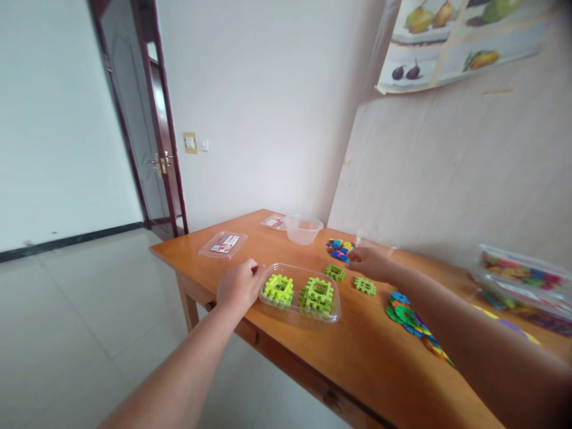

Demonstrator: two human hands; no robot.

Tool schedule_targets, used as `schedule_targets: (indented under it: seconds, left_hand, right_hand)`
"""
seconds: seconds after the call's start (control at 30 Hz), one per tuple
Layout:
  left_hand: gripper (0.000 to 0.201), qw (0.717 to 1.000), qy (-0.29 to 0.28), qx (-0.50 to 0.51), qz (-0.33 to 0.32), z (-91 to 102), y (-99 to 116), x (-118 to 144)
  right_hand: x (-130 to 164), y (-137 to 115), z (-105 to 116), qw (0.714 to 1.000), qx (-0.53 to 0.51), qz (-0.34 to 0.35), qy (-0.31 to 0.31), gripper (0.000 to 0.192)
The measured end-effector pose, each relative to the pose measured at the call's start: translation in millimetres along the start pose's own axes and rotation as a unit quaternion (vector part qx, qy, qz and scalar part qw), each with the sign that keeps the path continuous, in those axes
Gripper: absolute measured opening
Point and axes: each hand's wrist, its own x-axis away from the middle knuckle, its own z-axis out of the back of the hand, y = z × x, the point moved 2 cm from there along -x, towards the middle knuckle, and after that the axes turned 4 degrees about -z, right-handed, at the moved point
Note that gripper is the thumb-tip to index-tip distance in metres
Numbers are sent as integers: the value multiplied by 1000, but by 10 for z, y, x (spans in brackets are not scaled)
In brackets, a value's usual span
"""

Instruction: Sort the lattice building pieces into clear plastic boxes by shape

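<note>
Nearest to me, my two forearms run out over the wooden worktop [357, 357], its front edge cutting diagonally below them with bare tiled floor beyond. Left hand [240, 285]: fingers curled, resting against the left end of a clear plastic tray [336, 310]; whether its grip is clamped on the rim or only touching it I cannot tell. In the tray: two green waffle-block squares [298, 292], side by side. Right of the tray, loose on the wood: two more green blocks [349, 279]. By my judgement, two pieces sorted in, two green ones left out. Right hand [372, 263]: stretched past the loose greens, fingertips at a small heap of blue and mixed pieces [339, 248]; its grip is turned away from me, so open or closed I cannot tell. Under the right forearm: a spread of coloured discs [409, 319]. Far right: a clear box of mixed pieces [521, 274], blurred. Farther back: a flat lid with a label [223, 244], an empty clear tub [303, 229], then the wall. Open wood lies between lid and tray; the tray sits close to the front edge.
</note>
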Motion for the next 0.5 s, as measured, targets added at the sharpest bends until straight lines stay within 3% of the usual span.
schedule_targets:
  seconds: [0.17,0.27,0.4,0.5]
  left_hand:
    - [40,1000,-4,-1,0,6,6,-3]
    - [40,1000,-3,-1,3,6,4,-3]
    - [38,1000,-5,2,3,11,12,4]
    - [38,1000,-10,5,2,17,23,12]
  right_hand:
    - [0,37,-261,999,11,20,-32,47]
    - [-33,20,-333,998,20,27,-45,46]
    - [-57,-10,-266,999,15,30,-30,43]
    - [26,-199,-112,998,-28,61,5,45]
